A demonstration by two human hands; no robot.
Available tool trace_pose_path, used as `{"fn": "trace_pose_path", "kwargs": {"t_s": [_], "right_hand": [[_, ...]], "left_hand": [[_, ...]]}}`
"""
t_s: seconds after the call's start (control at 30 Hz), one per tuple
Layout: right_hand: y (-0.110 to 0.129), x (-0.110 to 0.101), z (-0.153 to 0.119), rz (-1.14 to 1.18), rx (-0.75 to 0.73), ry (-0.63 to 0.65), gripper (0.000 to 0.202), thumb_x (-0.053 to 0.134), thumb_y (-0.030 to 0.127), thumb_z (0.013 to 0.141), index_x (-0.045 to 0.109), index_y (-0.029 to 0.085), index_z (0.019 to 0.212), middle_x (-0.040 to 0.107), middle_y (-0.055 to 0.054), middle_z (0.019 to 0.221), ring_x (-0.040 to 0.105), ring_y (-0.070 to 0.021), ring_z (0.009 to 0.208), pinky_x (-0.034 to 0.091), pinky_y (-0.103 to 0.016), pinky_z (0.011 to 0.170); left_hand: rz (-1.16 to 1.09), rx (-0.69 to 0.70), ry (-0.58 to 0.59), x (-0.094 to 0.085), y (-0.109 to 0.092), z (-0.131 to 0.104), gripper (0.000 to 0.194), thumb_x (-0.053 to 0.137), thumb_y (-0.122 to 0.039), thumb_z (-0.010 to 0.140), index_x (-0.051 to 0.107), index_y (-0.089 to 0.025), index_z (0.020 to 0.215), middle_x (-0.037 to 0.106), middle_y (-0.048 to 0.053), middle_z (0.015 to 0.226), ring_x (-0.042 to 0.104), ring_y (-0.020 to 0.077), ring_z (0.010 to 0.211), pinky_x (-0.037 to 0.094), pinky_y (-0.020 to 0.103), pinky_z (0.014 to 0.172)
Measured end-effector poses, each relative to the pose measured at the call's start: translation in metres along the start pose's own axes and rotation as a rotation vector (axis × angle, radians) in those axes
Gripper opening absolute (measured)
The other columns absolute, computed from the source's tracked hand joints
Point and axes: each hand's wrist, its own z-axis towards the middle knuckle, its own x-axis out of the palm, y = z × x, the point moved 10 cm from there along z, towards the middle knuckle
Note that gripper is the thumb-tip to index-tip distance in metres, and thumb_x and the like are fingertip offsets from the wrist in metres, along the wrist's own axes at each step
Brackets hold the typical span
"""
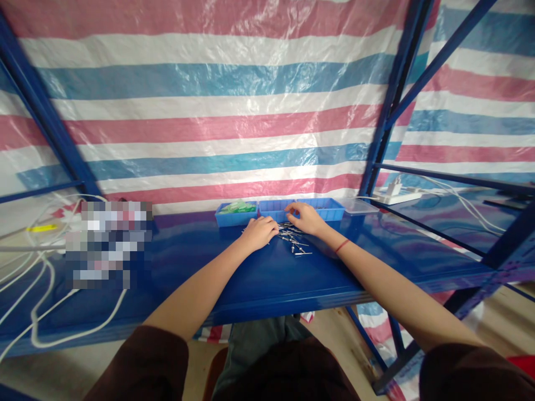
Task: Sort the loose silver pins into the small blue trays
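Note:
Small silver pin-like metal pieces [292,236] lie in a loose heap on the blue table [267,284]. At the heap's left side rests my left hand [259,231], its fingers curled down over the pieces; what is under them is hidden. My right hand [304,217] is over the heap's back right, fingers bent and pinched together in front of the blue bins; anything between the fingertips is too small to make out. Behind the hands stand a blue bin with green items [237,208], a middle blue bin [271,207] and a right blue bin [332,211].
White cables [52,278] and a pixelated area [111,242] cover the table's left part. A clear plastic lid [361,206] lies right of the bins. Farther right is a white power strip [399,196]. Blue metal posts [388,111] frame the table before a striped sheet.

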Motion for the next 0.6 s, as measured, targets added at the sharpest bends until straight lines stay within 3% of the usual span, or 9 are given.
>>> {"fn": "trace_pose_path", "kwargs": {"t_s": [0.2, 0.33, 0.43, 0.6], "right_hand": [[0.019, 0.018, -0.004, 0.164, -0.106, 0.175, 0.019, 0.052, 0.013, 0.070, 0.067, 0.015, 0.082, 0.067, -0.003, 0.078, 0.059, -0.0142, 0.070, 0.044, -0.026, 0.068], [0.025, 0.018, -0.005, 0.180, -0.120, 0.168, 0.017, 0.052, 0.018, 0.075, 0.068, 0.016, 0.081, 0.068, -0.003, 0.075, 0.058, -0.0136, 0.066, 0.043, -0.025, 0.065], [0.025, 0.015, -0.004, 0.213, -0.096, 0.150, 0.017, 0.052, 0.022, 0.078, 0.067, 0.016, 0.083, 0.069, -0.004, 0.078, 0.058, -0.0136, 0.067, 0.044, -0.026, 0.066], [0.027, 0.012, -0.004, 0.265, -0.092, 0.129, 0.018, 0.054, 0.025, 0.080, 0.067, 0.015, 0.086, 0.069, -0.005, 0.082, 0.059, -0.0140, 0.070, 0.045, -0.027, 0.069]], "left_hand": [[-0.136, -0.031, -0.175, -0.016, 0.011, 0.003, 0.018, 0.045, -0.026, 0.085, 0.063, -0.020, 0.085, 0.065, 0.004, 0.087, 0.059, 0.0173, 0.083, 0.043, 0.030, 0.080], [-0.359, -0.111, -0.281, -0.019, 0.024, 0.004, 0.012, 0.052, -0.025, 0.080, 0.062, -0.019, 0.085, 0.066, 0.003, 0.083, 0.061, 0.0159, 0.078, 0.047, 0.029, 0.077], [-0.527, -0.199, -0.333, -0.017, 0.034, 0.004, 0.018, 0.059, -0.025, 0.076, 0.061, -0.018, 0.093, 0.068, 0.004, 0.084, 0.063, 0.0155, 0.077, 0.049, 0.029, 0.076], [-0.594, -0.230, -0.354, -0.020, 0.034, 0.002, 0.014, 0.060, -0.027, 0.076, 0.063, -0.017, 0.086, 0.069, 0.004, 0.084, 0.064, 0.0162, 0.079, 0.050, 0.030, 0.077]]}}
